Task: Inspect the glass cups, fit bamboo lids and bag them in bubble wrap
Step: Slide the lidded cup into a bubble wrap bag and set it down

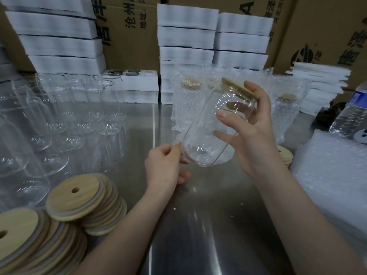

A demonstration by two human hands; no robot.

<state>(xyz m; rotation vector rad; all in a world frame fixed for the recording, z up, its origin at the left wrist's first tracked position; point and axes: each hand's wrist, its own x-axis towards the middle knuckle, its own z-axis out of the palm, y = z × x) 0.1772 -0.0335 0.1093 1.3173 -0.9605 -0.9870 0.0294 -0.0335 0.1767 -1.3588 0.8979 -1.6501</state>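
Observation:
My right hand (252, 128) grips a clear glass cup (206, 133) near its top, tilted above the steel table, with a bamboo lid (239, 89) fitted on its mouth. The cup's base points down and to the left. My left hand (164, 165) pinches the edge of a bubble wrap bag (179, 144) at the cup's base. How far the bag covers the cup is hard to tell. Several bare glass cups (65, 116) stand at the left. Stacks of bamboo lids (79, 197) with straw holes lie at the near left.
Several bagged, lidded cups (188, 100) stand behind my hands. A pile of bubble wrap bags (333, 185) lies at the right, with a water bottle (351, 116) beyond it. White foam trays (186, 36) and cardboard boxes (131, 32) line the back. A few lids (286, 153) lie beside my right wrist.

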